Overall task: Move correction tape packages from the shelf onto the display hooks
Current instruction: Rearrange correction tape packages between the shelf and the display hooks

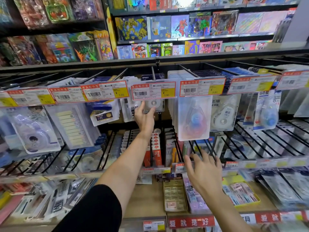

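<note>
Correction tape package, hanging on its display hook under the price tag, looks light, stiff and slick, best pinched by its card edges, as left hand fingers hold it, right hand spread empty

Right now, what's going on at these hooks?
A person is restocking a stationery display. The left hand is raised to a clear correction tape pack hanging under the 5.80 price tag, with its fingers touching the pack; whether it grips is hard to tell. The right hand is lower, open and blurred, reaching toward the lower hooks and holding nothing. Neighbouring hooks already carry packs.
</note>
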